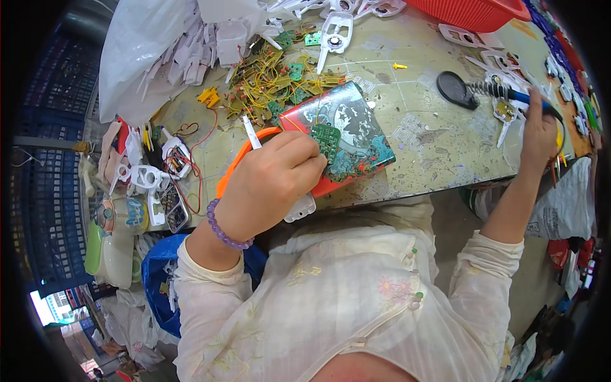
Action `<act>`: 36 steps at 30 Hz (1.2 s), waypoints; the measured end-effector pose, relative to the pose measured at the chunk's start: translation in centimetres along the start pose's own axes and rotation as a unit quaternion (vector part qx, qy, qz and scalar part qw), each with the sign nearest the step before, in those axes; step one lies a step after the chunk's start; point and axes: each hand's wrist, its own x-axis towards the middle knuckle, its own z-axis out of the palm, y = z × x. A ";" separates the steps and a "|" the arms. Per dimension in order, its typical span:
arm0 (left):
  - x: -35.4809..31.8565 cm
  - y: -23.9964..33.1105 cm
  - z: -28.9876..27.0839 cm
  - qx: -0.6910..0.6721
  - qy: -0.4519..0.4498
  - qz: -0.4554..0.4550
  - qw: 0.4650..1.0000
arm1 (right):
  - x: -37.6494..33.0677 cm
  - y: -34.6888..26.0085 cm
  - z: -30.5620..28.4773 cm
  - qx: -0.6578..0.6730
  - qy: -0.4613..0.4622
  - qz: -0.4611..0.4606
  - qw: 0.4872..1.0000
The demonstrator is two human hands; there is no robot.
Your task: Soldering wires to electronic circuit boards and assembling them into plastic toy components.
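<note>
My left hand (280, 175), with a purple bead bracelet, is closed, thumb and fingers pinching a green circuit board (326, 141). The board is over a flat, picture-covered item (363, 121) with red edges, lying at the table's front edge. A white plastic piece (301, 208) shows below this hand and a white stick (251, 132) above it; whether they are one part held in the palm is hidden. At the right, my right hand (540, 130) grips the blue handle of a soldering iron (520, 97). Its front end sits in the coil of a spring stand (455, 89) with a black base.
Left of centre lies a heap of green boards with yellow wires (264, 89), beside a plastic bag (143, 57) of white parts. White plastic casings (335, 38) lie at the back. A red basket (474, 13) stands far right. An orange curved rim (238, 159) shows behind my left hand.
</note>
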 end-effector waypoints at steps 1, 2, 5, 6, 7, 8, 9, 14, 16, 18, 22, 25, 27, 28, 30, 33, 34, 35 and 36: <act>-0.2 0.1 0.0 -0.006 0.006 -0.008 1.000 | 0.4 0.0 -1.3 -0.120 0.016 0.019 0.992; -0.3 0.1 0.0 -0.012 0.012 -0.016 1.000 | 0.0 -0.2 -2.5 -0.052 0.063 -0.084 0.993; 0.0 0.3 -0.1 -0.021 0.017 -0.013 1.000 | -1.1 -0.8 -8.8 -0.099 0.264 -0.239 0.929; -0.2 0.3 -0.1 -0.024 0.018 -0.019 0.999 | -2.4 -1.2 -10.0 0.036 0.295 -0.146 0.944; -0.3 0.3 0.0 -0.020 0.019 -0.023 0.999 | -3.4 -1.8 -10.6 0.168 0.320 -0.046 0.931; -0.3 0.4 0.1 -0.015 0.019 -0.027 0.999 | -5.0 -2.1 -10.0 -0.002 0.323 -0.178 0.929; -0.3 0.5 0.1 -0.017 0.017 -0.029 0.999 | -7.3 -2.7 -8.7 -0.172 0.313 -0.301 0.884; -0.7 0.5 0.2 0.004 0.019 -0.037 0.999 | -15.8 -5.9 -1.9 0.441 -0.066 -0.212 0.870; -0.4 0.5 0.2 -0.003 0.021 -0.031 0.999 | -17.4 -7.1 -0.7 0.456 -0.078 -0.180 0.868; -0.2 0.5 0.2 -0.004 0.023 -0.029 0.999 | -17.8 -6.9 -0.1 0.451 -0.089 -0.170 0.872; -0.3 0.4 0.2 -0.007 0.019 -0.029 0.999 | -17.9 -6.0 0.5 0.450 -0.148 -0.175 0.863; -0.3 0.4 0.2 -0.014 0.017 -0.028 0.999 | -17.9 -6.1 0.9 0.453 -0.167 -0.184 0.856; -0.3 0.4 0.2 -0.018 0.016 -0.028 0.999 | -18.0 -6.1 1.1 0.451 -0.168 -0.185 0.857; -0.3 0.4 0.1 -0.020 0.018 -0.026 0.999 | -18.0 -6.1 1.1 0.453 -0.173 -0.188 0.854; -0.3 0.3 0.2 -0.022 0.019 -0.024 0.999 | -18.0 -6.1 1.2 0.456 -0.178 -0.191 0.851; -0.3 0.3 0.2 -0.023 0.022 -0.025 0.999 | -18.1 -6.2 1.3 0.457 -0.179 -0.185 0.851; -0.3 0.3 0.2 -0.021 0.018 -0.026 0.999 | -18.2 -6.4 1.3 0.446 -0.174 -0.178 0.859; -0.3 0.4 0.1 -0.020 0.015 -0.027 0.999 | -18.3 -6.6 1.4 0.435 -0.170 -0.171 0.867; -0.3 0.4 0.1 -0.019 0.015 -0.028 0.999 | -18.3 -6.5 1.3 0.436 -0.171 -0.171 0.867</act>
